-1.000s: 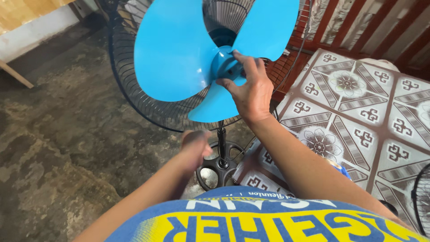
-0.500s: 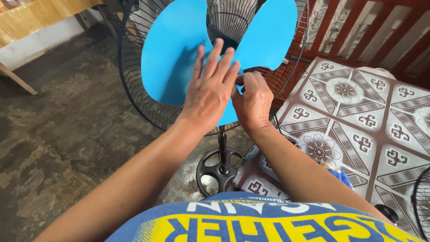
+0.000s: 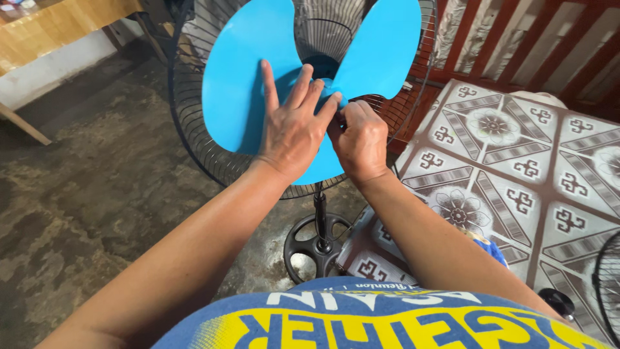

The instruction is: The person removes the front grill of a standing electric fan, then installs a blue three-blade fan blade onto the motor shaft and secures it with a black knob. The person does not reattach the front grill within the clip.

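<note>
A standing fan with a bright blue three-blade propeller [image 3: 236,84] stands in front of me, its front cover off and the black wire rear guard [image 3: 194,139] behind the blades. My left hand [image 3: 294,126] lies flat with spread fingers on the left blade near the hub. My right hand [image 3: 361,142] is pinched on the blue hub cap [image 3: 332,97] at the middle of the propeller. The fan's black pole and round base [image 3: 316,249] stand below my hands.
Rough concrete floor at left, a patterned tiled mat [image 3: 516,168] at right. A wooden table [image 3: 58,26] stands at the far left, a red slatted wooden railing [image 3: 536,45] behind. Another wire fan guard [image 3: 607,284] shows at the right edge.
My left hand rose from below the blades and came to rest flat on the left blade. The right hand stays at the hub. The view moved slightly closer.
</note>
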